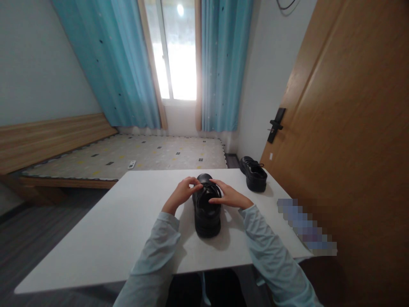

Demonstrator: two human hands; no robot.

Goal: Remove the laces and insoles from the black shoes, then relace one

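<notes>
A black lace-up shoe (207, 221) stands upright on the white table, its heel toward me and its toe pointing away. At the left side of its lacing, my left hand (183, 192) has thumb and fingertips close together, pinching at the black shoelace; the lace between them is partly hidden. Over the shoe's right side is my right hand (231, 195), thumb stretched across the opening and apart from the fingers, which reach the laces. A second black shoe (255, 175) sits at the table's far right corner, its laces lying on top.
The white table (128, 230) extends in front of me. A blurred-out bluish item (303, 226) lies along its right edge, near a wooden door (351, 128). Beyond the table is a bed (153, 153) with a small white object (132, 164) on it, below a curtained window.
</notes>
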